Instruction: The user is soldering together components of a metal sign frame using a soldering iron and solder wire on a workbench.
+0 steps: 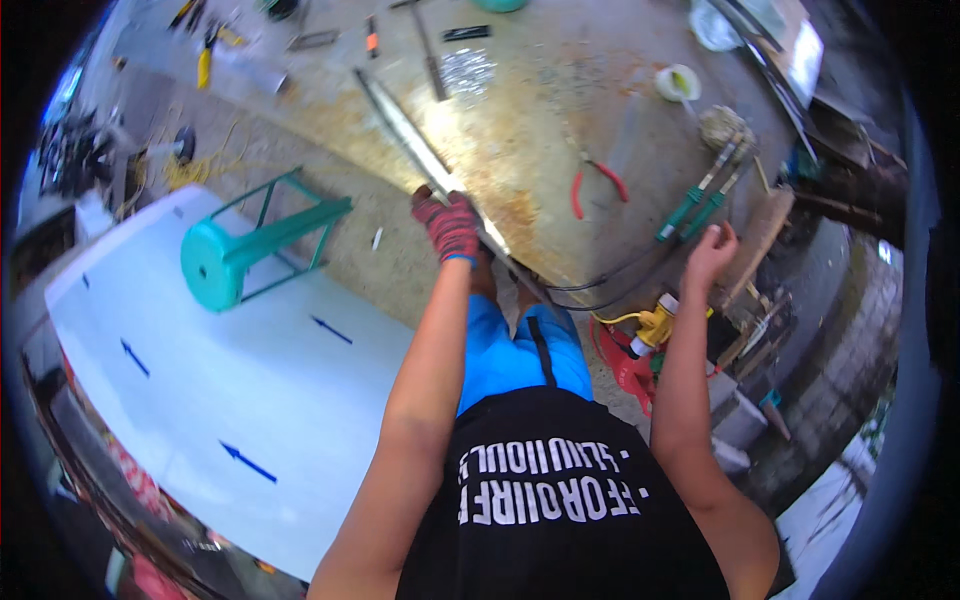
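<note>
A table (555,125) is filling the upper frame; your left hand (448,224) is gripping the strip (422,152) at upper centre (gloved, probably against sharp edges); your right hand (711,257) is hovering empty, fingers loosely curled.

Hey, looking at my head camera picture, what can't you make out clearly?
All in the head view:
Left grip: the glove's back hides most finger contact with the metal strip.
Yellow device: anything behind the right forearm is hidden.
Green object: cut off by the top edge.
Silvery specks: too small and blurred to identify.
White cup: its contents are too small to identify.
</note>
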A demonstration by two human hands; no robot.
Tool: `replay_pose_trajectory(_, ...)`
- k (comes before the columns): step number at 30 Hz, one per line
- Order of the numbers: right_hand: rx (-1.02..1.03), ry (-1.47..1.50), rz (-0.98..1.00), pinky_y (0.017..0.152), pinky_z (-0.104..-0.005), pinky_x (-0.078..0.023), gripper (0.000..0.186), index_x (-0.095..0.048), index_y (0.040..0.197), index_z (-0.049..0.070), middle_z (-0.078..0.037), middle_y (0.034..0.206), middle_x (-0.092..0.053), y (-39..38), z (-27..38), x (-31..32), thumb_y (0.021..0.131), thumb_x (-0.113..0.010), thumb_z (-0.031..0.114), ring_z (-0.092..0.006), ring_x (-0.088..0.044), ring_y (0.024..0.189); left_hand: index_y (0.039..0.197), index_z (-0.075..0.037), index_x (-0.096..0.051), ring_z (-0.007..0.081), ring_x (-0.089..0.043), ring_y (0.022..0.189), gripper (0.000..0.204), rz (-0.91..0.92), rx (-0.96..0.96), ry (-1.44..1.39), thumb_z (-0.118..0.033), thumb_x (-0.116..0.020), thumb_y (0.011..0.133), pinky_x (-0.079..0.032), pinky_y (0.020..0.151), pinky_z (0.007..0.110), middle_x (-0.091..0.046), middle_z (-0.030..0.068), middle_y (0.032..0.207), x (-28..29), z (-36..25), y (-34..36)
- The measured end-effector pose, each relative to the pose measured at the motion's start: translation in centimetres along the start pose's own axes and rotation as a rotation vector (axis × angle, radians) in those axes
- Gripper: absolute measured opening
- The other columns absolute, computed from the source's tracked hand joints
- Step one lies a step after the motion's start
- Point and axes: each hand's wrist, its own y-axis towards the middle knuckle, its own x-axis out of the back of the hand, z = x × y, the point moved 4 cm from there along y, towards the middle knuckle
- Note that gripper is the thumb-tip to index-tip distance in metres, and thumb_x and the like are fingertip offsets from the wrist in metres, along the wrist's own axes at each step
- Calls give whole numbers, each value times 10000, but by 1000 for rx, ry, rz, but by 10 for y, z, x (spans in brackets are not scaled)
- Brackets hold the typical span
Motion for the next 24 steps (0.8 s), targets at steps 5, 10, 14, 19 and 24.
replay_pose_trajectory(5, -11, 140, 134, 913, -330, -476, 294, -568, 1231, -14, -116, 1136, -630, -27, 68, -20, 981, -554, 139, -210, -612, 1017, 1226, 26, -466, 387, -507, 1112, 510, -15, 67, 14, -86, -679, 776, -408, 999, 438, -480, 248, 1201, 17, -1, 8)
replay_pose_trajectory(10, 129, 200, 424, 930, -301, -464, 253, -601, 1189, -13, -95, 1112, -640, -77, 123, -53, 983, -555, 127, -171, -600, 1032, 1189, -2, -473, 374, -537, 1091, 456, -45, 82, 5, -81, -676, 788, -441, 974, 436, -485, 216, 1172, 18, -10, 2)
replay_pose_trajectory(14, 199, 218, 713, 849, -279, -471, 202, -636, 1146, 22, -55, 1074, -642, -125, 156, -77, 975, -569, 107, -141, -597, 967, 1178, -21, -486, 375, -539, 1092, 439, -30, 105, -5, -95, -676, 789, -436, 988, 441, -485, 218, 1184, 17, -14, -1)
replay_pose_trajectory(19, 861, 9, 976, 922, -409, -439, 368, -667, 1149, 73, -129, 1153, -612, -188, 212, -99, 803, -584, -22, -325, -542, 1066, 1213, -7, -470, 368, -505, 1137, 484, -41, 53, 23, -125, -686, 797, -401, 1021, 420, -474, 206, 1198, 17, -1, 3)
replay_pose_trajectory(24, 1166, -98, 1053, 916, -408, -435, 437, -657, 1194, 87, -76, 1295, -570, -230, 216, -122, 769, -607, -1, -290, -537, 1075, 1176, -5, -499, 360, -513, 1117, 440, -30, 42, -23, -126, -694, 800, -419, 1001, 416, -473, 204, 1187, 19, -9, 2)
